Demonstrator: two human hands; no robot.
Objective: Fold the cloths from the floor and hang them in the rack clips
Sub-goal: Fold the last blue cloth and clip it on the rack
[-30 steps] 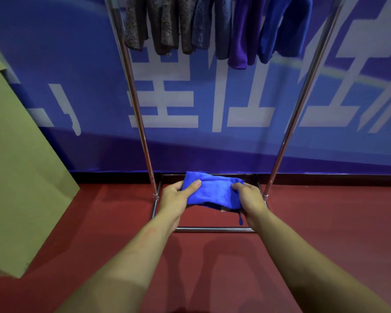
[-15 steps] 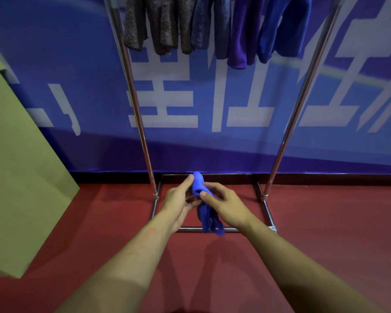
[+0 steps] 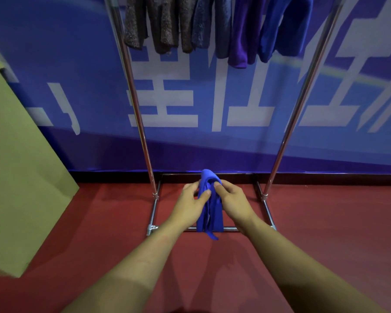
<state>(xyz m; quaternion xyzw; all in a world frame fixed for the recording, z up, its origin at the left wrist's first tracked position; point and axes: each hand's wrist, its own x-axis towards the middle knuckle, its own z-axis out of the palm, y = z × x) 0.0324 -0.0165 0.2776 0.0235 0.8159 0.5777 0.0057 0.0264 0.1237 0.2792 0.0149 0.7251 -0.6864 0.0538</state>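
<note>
A blue banner (image 3: 212, 98) with white characters fills the wall, and a red floor (image 3: 325, 233) runs below it; a tan board (image 3: 20, 166) leans at the left. In front of the banner stands the rack (image 3: 287, 129), two chrome uprights rising from a rectangular base frame on the floor, with a row of hung cloths (image 3: 217, 26), grey, dark blue, purple and blue, at the top edge of the view; their clips are out of sight above. The blue cloth (image 3: 209, 211) hangs in the air between the uprights, folded into a narrow strip with its long axis vertical, a small loop dangling at the bottom. It lies straight ahead of the person, between both hands. The left hand (image 3: 189, 204) pinches its upper part with thumb on the near face, and the right hand (image 3: 233, 201) grips the other side with curled fingers, neither nearer. Likely the coming move is upward, since the rail lies well above the cloth.
</note>
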